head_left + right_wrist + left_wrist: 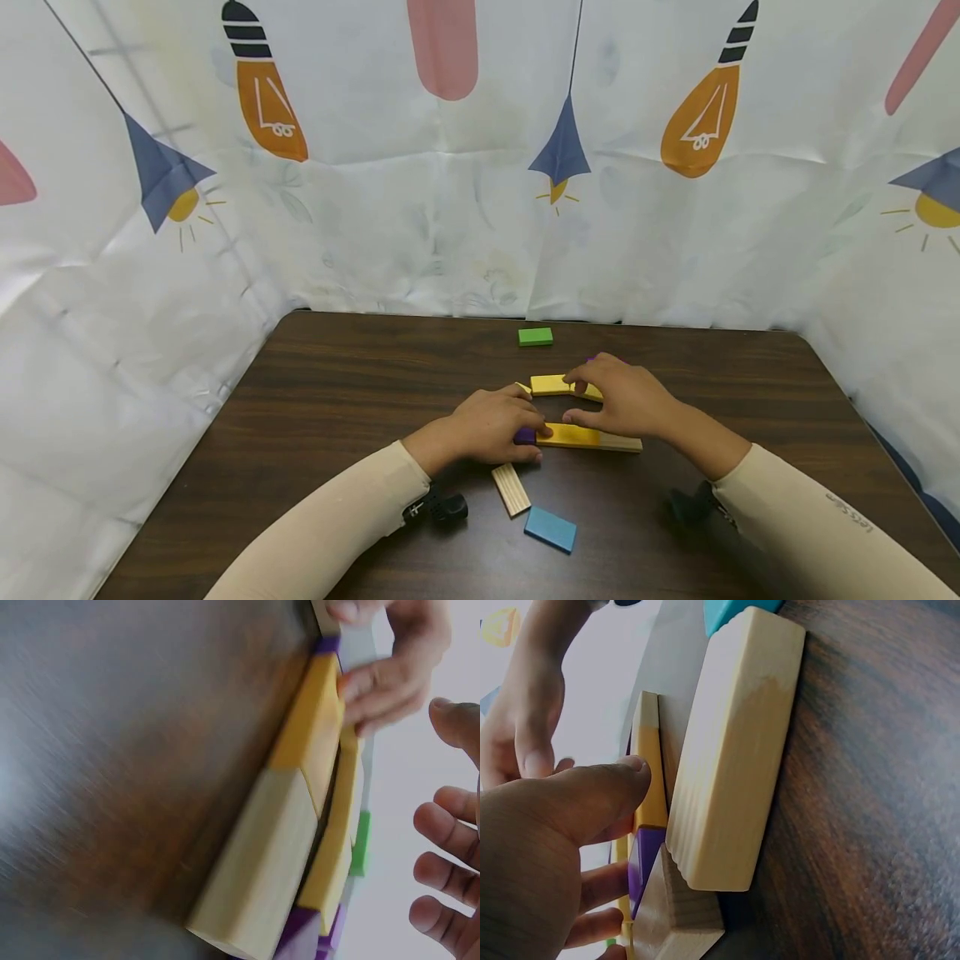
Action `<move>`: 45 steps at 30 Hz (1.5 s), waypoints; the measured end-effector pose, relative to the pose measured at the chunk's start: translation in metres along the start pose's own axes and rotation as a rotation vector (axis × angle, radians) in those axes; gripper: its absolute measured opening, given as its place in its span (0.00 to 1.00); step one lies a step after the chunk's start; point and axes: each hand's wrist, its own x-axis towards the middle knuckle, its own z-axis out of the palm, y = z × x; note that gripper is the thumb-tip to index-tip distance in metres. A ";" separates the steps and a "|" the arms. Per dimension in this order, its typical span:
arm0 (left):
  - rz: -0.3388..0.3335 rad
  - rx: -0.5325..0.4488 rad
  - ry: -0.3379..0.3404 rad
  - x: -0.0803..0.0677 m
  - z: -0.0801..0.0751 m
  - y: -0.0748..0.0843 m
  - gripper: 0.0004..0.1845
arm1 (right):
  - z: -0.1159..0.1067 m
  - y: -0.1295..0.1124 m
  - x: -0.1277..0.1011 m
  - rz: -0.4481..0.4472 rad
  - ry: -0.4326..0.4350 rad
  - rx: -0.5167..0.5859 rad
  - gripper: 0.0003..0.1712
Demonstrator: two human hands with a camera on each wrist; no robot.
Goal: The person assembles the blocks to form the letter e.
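My left arm [322, 517] reaches in from near left, my right arm [832, 517] from near right. Left hand [495, 425] palm down, thumb [604, 787] stretched out on near side, fingers pointing right. My right hand [630, 396] slightly farther, fingers gently bent, parted, pointing left; gap between thumb and index. Hands close together, not touching.
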 end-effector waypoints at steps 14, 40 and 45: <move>-0.005 -0.008 -0.002 0.000 0.003 0.000 0.21 | -0.001 0.034 0.049 0.106 -0.047 0.018 0.41; -0.003 -0.004 0.006 -0.002 0.000 0.000 0.20 | 0.021 0.057 0.103 0.217 -0.147 0.007 0.33; -0.002 0.000 0.012 -0.002 0.001 0.000 0.20 | 0.022 0.056 0.109 0.221 -0.161 0.014 0.32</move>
